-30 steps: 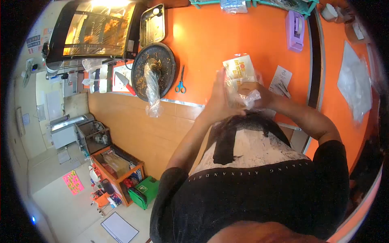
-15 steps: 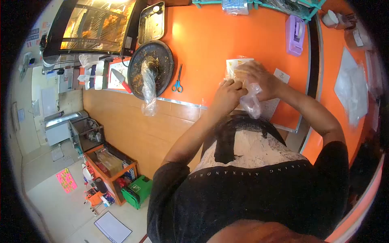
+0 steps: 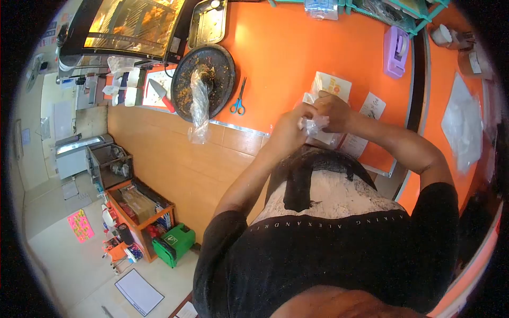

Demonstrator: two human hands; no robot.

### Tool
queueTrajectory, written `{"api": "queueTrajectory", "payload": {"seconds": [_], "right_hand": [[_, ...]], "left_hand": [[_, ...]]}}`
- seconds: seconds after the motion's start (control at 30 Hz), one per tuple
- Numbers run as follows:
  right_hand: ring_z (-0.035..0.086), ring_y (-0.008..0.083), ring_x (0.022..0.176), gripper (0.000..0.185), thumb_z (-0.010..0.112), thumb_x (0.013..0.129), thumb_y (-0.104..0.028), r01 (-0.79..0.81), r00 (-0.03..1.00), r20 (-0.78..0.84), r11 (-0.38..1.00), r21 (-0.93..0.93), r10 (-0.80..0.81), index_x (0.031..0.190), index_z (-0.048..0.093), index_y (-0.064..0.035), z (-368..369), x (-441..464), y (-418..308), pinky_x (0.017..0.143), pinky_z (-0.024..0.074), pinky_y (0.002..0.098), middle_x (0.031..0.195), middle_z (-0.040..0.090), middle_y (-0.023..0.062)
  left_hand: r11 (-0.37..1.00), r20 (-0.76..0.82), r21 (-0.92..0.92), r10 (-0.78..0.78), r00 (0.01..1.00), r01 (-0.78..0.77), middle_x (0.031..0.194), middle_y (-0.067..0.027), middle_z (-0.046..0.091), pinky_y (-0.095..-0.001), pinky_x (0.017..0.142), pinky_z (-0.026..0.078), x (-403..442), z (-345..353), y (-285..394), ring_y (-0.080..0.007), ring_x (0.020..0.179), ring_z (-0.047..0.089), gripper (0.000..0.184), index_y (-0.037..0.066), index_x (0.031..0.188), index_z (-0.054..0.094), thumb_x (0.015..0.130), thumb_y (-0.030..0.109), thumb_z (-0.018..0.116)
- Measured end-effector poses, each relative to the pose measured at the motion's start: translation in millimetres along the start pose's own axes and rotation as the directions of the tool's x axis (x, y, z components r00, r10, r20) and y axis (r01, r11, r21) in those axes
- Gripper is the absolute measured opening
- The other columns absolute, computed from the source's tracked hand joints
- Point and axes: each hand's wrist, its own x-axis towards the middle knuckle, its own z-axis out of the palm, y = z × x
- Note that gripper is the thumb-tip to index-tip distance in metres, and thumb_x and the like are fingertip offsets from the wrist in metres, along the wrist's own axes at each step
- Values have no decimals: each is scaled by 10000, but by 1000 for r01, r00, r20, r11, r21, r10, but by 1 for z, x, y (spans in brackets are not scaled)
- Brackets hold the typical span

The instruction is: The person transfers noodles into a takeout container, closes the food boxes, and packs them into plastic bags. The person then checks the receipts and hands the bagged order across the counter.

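Observation:
Both of my hands are at a clear plastic bag (image 3: pixel 315 126) near the front edge of the orange table. Its crumpled end is bunched up between them. My left hand (image 3: pixel 293 127) pinches the bag from the left. On the right, my right hand (image 3: pixel 334 112) is closed with curled fingers gripping the gathered plastic. Just beyond the fingers lies a white packet (image 3: pixel 336 85) with orange print; whether it sits inside the bag I cannot tell. A paper slip (image 3: pixel 374 105) with dark writing lies right of my right hand.
Left on the table are blue-handled scissors (image 3: pixel 238 103), a dark round board (image 3: pixel 220 69) with crumbs and a plastic-wrapped item (image 3: pixel 200 108), a red-handled knife (image 3: pixel 161 94) and a metal tray (image 3: pixel 208 24). A purple tape dispenser (image 3: pixel 395 53) stands right. A lit display cabinet (image 3: pixel 132 29) is at far left.
My right hand has drawn in, its fingers now curled on the plastic, uncovering more of the white packet. The bag's hanging end is bunched tighter. The whole view has shifted slightly.

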Motion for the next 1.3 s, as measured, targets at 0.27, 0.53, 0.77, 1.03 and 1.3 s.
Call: {"api": "queueTrajectory", "payload": {"seconds": [0.27,0.53,0.77,1.03,1.3], "right_hand": [[662,414,794,237,553,949,-284,-430,857,-277,899,79,434,1043,691,-116,-55,67,-21,733,521,516,850,693,185],[680,375,750,426,483,1024,-373,-764,609,-140,624,161,781,1155,631,4,-145,167,-81,702,516,487,819,669,243],[682,312,879,377,575,968,-308,-797,600,-128,577,-180,789,1138,632,24,-160,213,-117,781,521,441,934,696,190],[663,348,906,250,696,817,-213,-290,812,171,639,-713,558,985,654,-32,-149,194,-128,733,529,471,964,643,160],[643,284,835,120,627,863,-191,-138,965,134,875,-464,224,916,617,-83,-60,80,-89,679,542,412,895,573,97]], "left_hand": [[714,-726,-517,-73,684,-472,1581,-169,269,-492,1121,364,-58,37,-170,-337,1408,377,1075,170,1580,41,847,477,765],[272,-678,-698,48,734,-662,1602,-158,222,-539,1196,273,-19,-12,-68,-336,1439,333,1365,163,1565,-211,739,776,686],[-163,-279,-950,63,958,-266,1545,-145,350,-563,1126,377,-4,-49,-97,-365,1390,401,1050,129,1575,218,819,782,542],[73,-180,-969,453,873,-238,1461,-174,432,-512,1047,447,-6,-127,-75,-346,1270,509,896,41,1524,271,889,597,571],[422,345,-856,37,938,298,1339,-161,527,-460,934,508,27,-86,-169,-302,1118,591,660,0,1439,392,937,358,626]]}}
